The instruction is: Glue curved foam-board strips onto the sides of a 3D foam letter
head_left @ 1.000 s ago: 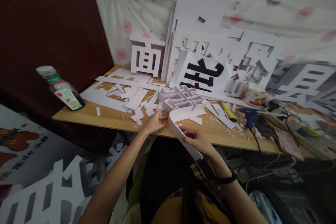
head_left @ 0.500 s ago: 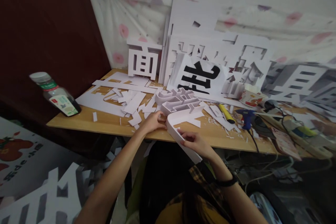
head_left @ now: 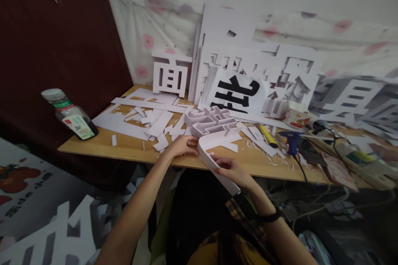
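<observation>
A white hollow character shape (head_left: 214,122) with upright thin walls lies near the table's front edge. From its front a long white strip (head_left: 214,165) curves down past the edge toward my lap. My left hand (head_left: 185,145) is closed at the strip's bend, its fingertips against the left side of the shape's front end. Lower along the strip, my right hand (head_left: 229,169) pinches it between thumb and fingers. A blue glue gun (head_left: 292,140) and a yellow-handled cutter (head_left: 268,136) lie to the right.
White scraps (head_left: 155,122) litter the wooden table (head_left: 124,147). A dark bottle (head_left: 74,120) stands at the left corner. Cut white boards (head_left: 230,20) and a sheet with a black character (head_left: 236,93) lean at the back. A paper cup (head_left: 297,116) and cables are at the right.
The whole view has shifted slightly, so the table and bottle sit a little lower. Both hands keep their hold on the strip, with hardly any movement against the table.
</observation>
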Motion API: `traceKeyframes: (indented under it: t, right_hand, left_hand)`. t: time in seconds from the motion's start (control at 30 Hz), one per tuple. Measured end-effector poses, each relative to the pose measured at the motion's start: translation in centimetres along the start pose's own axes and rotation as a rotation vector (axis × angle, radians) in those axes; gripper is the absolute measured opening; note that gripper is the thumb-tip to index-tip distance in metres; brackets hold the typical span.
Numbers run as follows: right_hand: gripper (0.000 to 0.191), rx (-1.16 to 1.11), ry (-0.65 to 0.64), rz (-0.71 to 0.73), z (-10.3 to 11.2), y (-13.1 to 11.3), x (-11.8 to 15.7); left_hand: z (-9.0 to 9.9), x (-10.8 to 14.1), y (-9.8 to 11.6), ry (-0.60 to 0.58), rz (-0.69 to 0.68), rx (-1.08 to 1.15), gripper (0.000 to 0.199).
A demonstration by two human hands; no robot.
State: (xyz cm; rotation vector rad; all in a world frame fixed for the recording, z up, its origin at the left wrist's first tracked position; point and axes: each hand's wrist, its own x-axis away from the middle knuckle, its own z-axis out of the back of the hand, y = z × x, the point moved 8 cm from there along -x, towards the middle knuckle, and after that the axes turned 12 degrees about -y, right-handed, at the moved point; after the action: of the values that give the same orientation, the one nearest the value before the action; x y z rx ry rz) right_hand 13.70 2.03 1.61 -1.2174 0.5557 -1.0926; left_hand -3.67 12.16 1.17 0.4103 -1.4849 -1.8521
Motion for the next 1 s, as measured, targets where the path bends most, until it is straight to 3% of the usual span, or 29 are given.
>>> traceKeyframes:
  t: [0.17, 0.4, 0.8, 1.0]
  right_hand:
    - [0.036, -0.023, 0.012, -0.001, -0.1, -0.4, 0.1]
    - [0.031, -0.006, 0.036, -0.025, -0.2, -1.1, 0.3]
    - [0.030, -0.003, 0.055, 0.019, -0.2, -0.6, 0.1]
    - [0.031, -0.001, 0.068, 0.024, -0.1, -0.8, 0.2]
  left_hand:
    - [0.0, -0.2, -0.5, 0.056, 0.013, -0.014, 0.038]
    - [-0.1, -0.9, -1.3, 0.046, 0.014, 0.015, 0.038]
    - [-0.2, -0.6, -0.8, 0.042, 0.012, 0.048, 0.036]
    - [0.1, -0.6, -0.8, -0.041, -0.017, 0.070, 0.058]
